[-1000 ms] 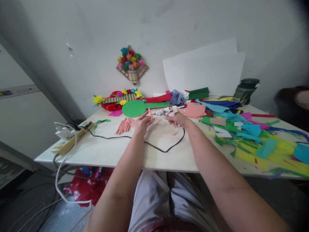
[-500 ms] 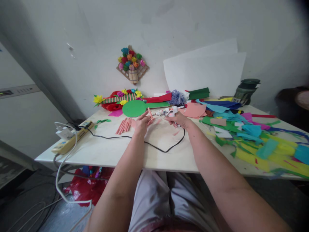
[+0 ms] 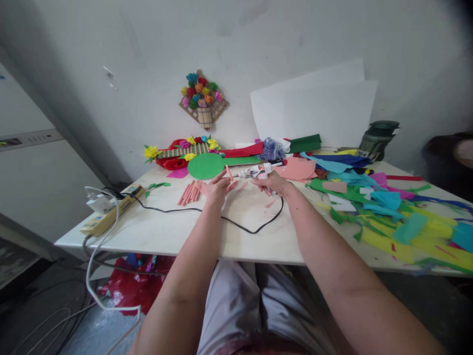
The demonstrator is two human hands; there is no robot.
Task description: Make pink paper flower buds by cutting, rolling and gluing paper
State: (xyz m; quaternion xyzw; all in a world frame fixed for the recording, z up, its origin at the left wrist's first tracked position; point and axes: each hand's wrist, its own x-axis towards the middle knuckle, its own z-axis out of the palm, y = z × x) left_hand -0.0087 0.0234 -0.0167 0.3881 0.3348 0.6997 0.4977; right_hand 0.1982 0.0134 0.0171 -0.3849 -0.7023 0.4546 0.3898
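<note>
Over the middle of the white table point(image 3: 144, 231), my left hand point(image 3: 219, 187) is closed around a thin rolled tube of pink paper point(image 3: 229, 173), which sticks up between thumb and fingers. My right hand point(image 3: 271, 183) grips a white glue gun point(image 3: 264, 171) whose nozzle points left toward the tube. A black cord point(image 3: 240, 226) loops from the glue gun across the table. Just left of my left hand lies a row of several more pink paper rolls point(image 3: 189, 193). Behind it is a green paper disc point(image 3: 205, 166). A peach-pink cut sheet point(image 3: 298, 168) lies beyond my right hand.
A yellow power strip point(image 3: 107, 217) with a white plug sits at the left edge. Colored paper scraps point(image 3: 391, 217) spread over the right side. Along the back are a flower-decorated piece point(image 3: 192, 150), blue-grey tangled yarn point(image 3: 272, 149) and a dark green bottle point(image 3: 379, 140).
</note>
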